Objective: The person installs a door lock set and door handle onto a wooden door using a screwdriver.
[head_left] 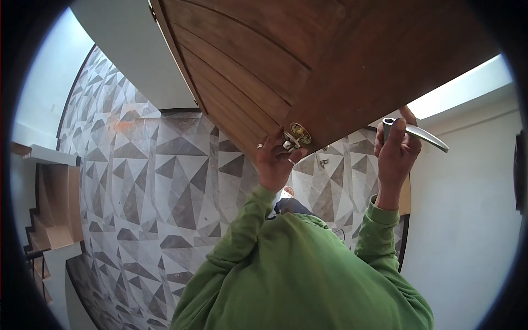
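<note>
A brown wooden door (352, 71) fills the upper part of the view, with a round brass-coloured lock fitting (300, 133) set in its face near the edge. Right beside that fitting, my left hand (273, 162) has its fingers closed around a small shiny metal door fitting (290, 143); its exact shape is partly hidden by the fingers. On the other side of the door's edge, my right hand (395, 157) grips a silver lever door handle (426, 136) by its socket end, the curved lever pointing right.
Grey and white patterned tiles (181, 190) cover the floor. Small dark metal pieces (323, 163) show below the door's edge. Wooden steps (55, 212) are at far left, and a white wall (462, 220) stands to the right.
</note>
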Demonstrator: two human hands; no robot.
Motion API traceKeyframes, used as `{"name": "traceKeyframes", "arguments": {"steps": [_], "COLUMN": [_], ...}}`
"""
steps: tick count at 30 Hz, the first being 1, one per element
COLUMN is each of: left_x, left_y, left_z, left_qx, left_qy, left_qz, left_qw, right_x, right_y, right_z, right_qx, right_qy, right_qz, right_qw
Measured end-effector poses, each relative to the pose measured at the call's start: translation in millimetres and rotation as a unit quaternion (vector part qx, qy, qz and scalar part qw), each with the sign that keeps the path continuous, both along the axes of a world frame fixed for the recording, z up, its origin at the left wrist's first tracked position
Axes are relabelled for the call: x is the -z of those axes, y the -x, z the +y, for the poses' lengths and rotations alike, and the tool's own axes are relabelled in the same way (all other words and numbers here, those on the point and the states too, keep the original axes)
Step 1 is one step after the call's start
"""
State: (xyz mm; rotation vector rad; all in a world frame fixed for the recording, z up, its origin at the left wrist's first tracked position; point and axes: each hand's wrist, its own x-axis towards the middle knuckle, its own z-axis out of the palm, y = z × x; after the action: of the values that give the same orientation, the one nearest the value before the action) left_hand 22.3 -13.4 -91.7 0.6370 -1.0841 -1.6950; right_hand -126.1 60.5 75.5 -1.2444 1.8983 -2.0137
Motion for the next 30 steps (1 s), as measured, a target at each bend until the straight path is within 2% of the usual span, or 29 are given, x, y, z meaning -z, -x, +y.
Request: {"name": "traceKeyframes", "arguments": {"steps": [2, 6, 8, 10, 12, 15, 18, 20, 23, 30], "left_x": [3, 7, 8, 10, 13, 21, 19, 10, 14, 20], "left_y": [0, 2, 3, 5, 6, 4, 5, 5, 8, 10], "left_z": [2, 0, 1, 3, 2, 0, 2, 4, 2, 1], "left_qx": [0.013, 0.01, 0.029, 0.002, -0.022, 0.03, 0.042, -0.024, -0.061, -0.039], "left_qy": [-0.023, 0.004, -0.047, -0.039, -0.031, -0.01, -0.007, 0.036, 0.056, 0.049], "left_qz": [0.046, 0.013, 0.097, 0.09, 0.081, 0.047, 0.102, 0.011, -0.001, -0.039], "left_qw": [0.999, 1.0, 0.994, 0.995, 0.996, 0.998, 0.994, 0.999, 0.997, 0.997], "right_x": [-1, -4, -10, -10, -4, -6, -7, -7, -5, -5], "right_y": [1, 1, -2, -1, 2, 1, -2, -3, -1, -2], "right_z": [1, -7, -5, -4, -4, -5, -7, -7, -7, -9], "right_qx": [-0.004, -0.04, -0.053, -0.067, -0.087, -0.063, -0.052, -0.048, -0.039, -0.043], "right_qy": [-0.019, -0.036, -0.062, -0.088, -0.064, -0.095, -0.098, -0.099, -0.099, -0.079], "right_qz": [0.002, 0.016, -0.006, -0.028, 0.005, 0.018, -0.006, -0.008, 0.007, 0.037], "right_qw": [1.0, 0.998, 0.997, 0.993, 0.994, 0.993, 0.994, 0.994, 0.994, 0.995]}}
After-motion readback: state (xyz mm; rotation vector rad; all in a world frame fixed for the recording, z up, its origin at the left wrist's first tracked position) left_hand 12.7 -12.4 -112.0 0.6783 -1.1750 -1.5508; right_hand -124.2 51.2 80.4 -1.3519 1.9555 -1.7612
